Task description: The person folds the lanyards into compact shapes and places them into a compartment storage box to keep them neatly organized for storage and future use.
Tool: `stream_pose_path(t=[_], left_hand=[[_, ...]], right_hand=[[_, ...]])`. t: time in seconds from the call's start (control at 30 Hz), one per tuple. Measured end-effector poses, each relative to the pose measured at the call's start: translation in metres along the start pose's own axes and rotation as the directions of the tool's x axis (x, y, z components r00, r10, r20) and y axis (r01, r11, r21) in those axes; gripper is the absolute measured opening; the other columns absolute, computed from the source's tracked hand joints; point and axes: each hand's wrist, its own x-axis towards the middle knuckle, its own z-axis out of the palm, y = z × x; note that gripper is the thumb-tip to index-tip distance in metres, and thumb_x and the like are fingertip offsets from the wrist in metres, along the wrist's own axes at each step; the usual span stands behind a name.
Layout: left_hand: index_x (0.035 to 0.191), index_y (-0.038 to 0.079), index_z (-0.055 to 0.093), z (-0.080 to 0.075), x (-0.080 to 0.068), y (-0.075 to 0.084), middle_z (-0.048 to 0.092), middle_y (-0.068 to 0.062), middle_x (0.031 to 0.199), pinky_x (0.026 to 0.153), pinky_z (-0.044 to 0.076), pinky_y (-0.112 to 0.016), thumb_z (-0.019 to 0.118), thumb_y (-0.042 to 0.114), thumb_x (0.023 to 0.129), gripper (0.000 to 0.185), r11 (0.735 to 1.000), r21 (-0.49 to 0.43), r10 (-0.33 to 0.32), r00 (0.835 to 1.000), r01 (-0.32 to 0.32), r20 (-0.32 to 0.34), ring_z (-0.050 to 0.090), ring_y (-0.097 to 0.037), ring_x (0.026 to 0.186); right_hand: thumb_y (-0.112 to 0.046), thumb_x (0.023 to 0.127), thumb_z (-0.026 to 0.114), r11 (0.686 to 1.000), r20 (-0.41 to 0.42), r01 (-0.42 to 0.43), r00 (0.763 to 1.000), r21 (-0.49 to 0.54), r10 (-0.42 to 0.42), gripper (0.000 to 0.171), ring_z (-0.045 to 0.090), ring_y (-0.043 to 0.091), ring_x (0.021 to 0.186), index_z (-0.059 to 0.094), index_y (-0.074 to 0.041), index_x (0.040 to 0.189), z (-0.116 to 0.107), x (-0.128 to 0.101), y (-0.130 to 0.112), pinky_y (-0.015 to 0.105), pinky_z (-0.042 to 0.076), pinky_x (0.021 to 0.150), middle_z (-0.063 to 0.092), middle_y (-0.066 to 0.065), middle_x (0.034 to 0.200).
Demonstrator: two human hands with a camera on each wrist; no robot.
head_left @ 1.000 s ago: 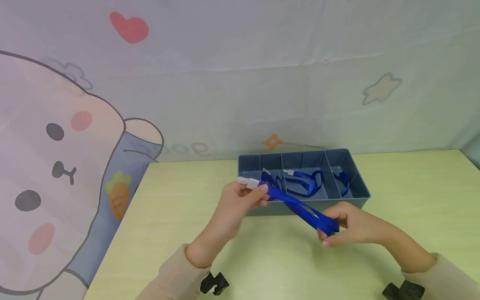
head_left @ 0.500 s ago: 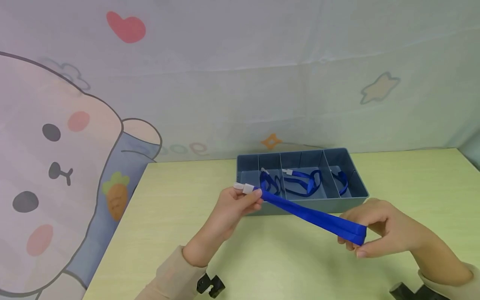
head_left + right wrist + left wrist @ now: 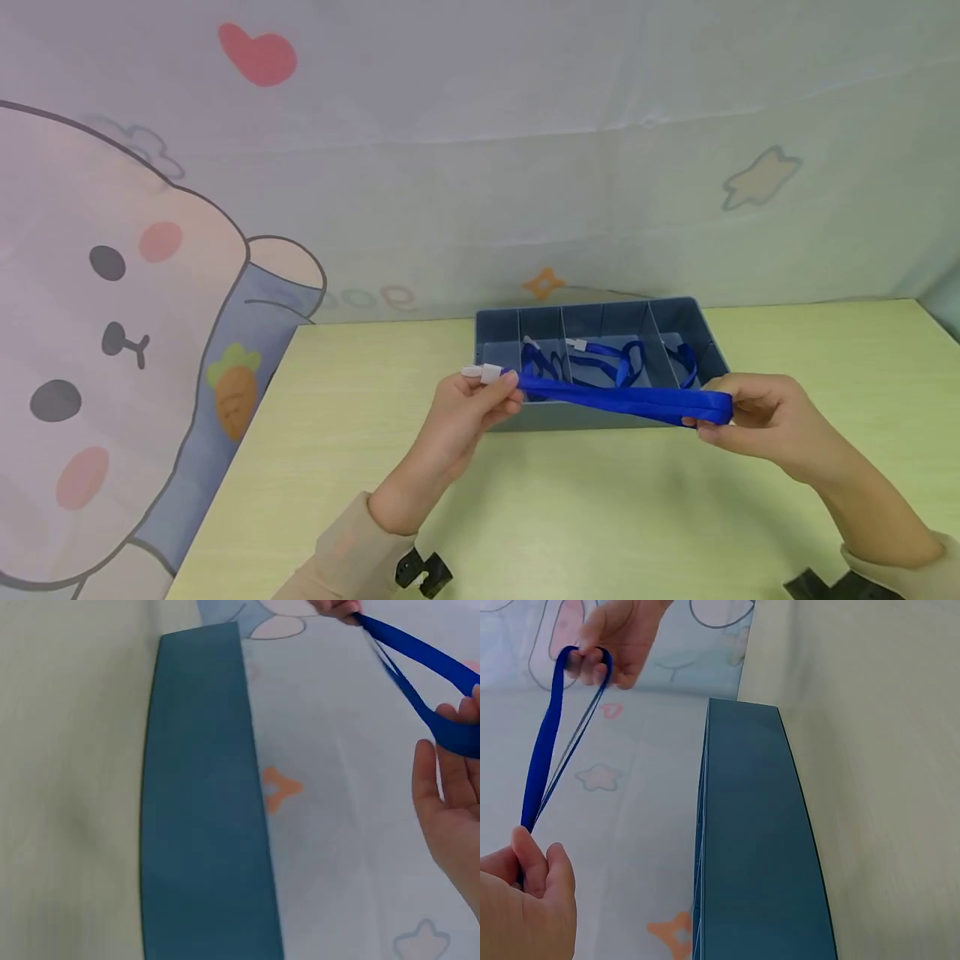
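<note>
You held a blue strap [image 3: 622, 402] stretched between your two hands, above the near wall of the grey divided box [image 3: 720, 354]. It looked like a flat woven ribbon, folded double into a long loop, so I judged it light, soft and limp: it would sag wherever it was not pulled tight, and it was not fragile. The cloth seemed a little smooth, so a pinch near the ends was the safest hold. The white clip [image 3: 483, 374] at its left end was the only stiff part, a good place to grasp.

Your left hand [image 3: 468, 408] pinched the strap just beside that clip, thumb and fingers curled on it. Your right hand [image 3: 765, 417] gripped the folded right end, and the loop went around your fingertips [image 3: 592, 656], as the left wrist view showed. The strap ran almost level from left to right, taut, not touching the box or the pale green table [image 3: 600, 517].

Inside the box, three compartments each held another blue strap [image 3: 603, 360], lying loosely, farther away than the one you held.
</note>
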Motion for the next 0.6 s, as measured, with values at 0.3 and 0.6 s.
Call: stream_pose_path(t=[0.3,0.6], left_hand=[[0.087,-0.002,0.061,0.003,-0.001,0.002,0.064,0.0,0.069,0.075,0.053,-0.023,0.055,0.002,0.092,0.009,0.999,-0.002,0.054,0.997,-0.054,-0.05,0.062,-0.009,0.063],[0.093,-0.008,0.06,0.002,-0.001,0.005,0.064,0.0,0.07,0.075,0.054,-0.024,0.056,0.001,0.092,0.01,0.997,0.042,0.065,0.996,-0.063,-0.056,0.062,-0.009,0.064]], right_hand=[[0.03,0.073,0.054,0.973,0.002,-0.067,0.998,-0.221,0.07,0.044,0.053,0.015,0.103,0.064,-0.002,0.101,-0.005,-0.011,0.001,0.019,0.041,0.089,0.063,0.005,0.107],[0.021,0.079,0.055,0.936,0.043,-0.144,0.985,-0.321,0.166,0.035,0.049,0.015,0.077,0.065,-0.009,0.094,-0.006,-0.015,-0.001,0.029,0.037,0.059,0.054,0.002,0.078]])
